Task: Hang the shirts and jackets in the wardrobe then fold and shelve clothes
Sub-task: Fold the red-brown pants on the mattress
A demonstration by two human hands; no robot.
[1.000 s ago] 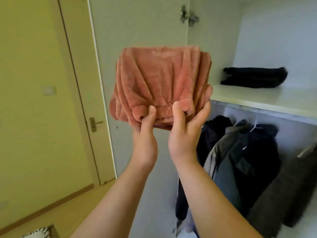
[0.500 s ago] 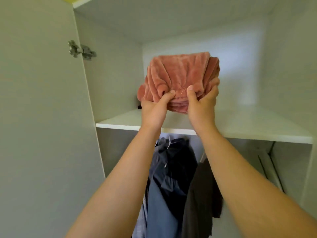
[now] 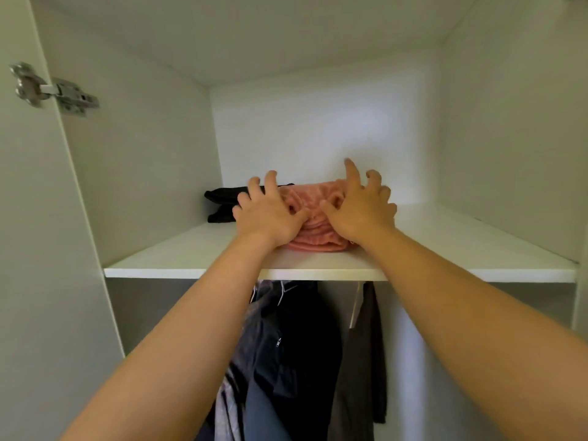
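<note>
While the left fingers (image 3: pixel 270 181) are splayed and half-bent, tips toward 12 o'clock, they clamp nothing. Right index finger (image 3: pixel 351 170) sticks straight up at 12, the others hooked in the air beside it. Both thumbs touch the front folds, with no pinch that I can see. Left hand (image 3: pixel 270 218) and right hand (image 3: pixel 359 214) sit palm-down on the pink folded garment (image 3: pixel 313 241), 1 at its 9 o'clock end, 1 at its 3 o'clock end. Reads as a release or a last pat, not a carry.

Pink garment lies flat on the shelf (image 3: pixel 178 265), near centre, set back a little from the front edge. Black folded garment (image 3: pixel 222 203) sits at its 9 o'clock on the same shelf. Touching or just beside: cannot tell, the left hand covers the join.

Below the shelf at 6 o'clock: hanging clothes (image 3: pixel 292 345), navy and grey. At 5 o'clock, a dark grey garment (image 3: pixel 366 361) hangs next to them. Door hinge (image 3: pixel 54 90) is at 10 o'clock of the view.

Status, my read:
- Hanging step looks done or nearly so, several pieces are up.
- 2 folded pieces are shelved.
- More clothes waiting out of view: cannot tell.
- Left for this piece: lift both hands clear, maybe square it against the black one.
</note>
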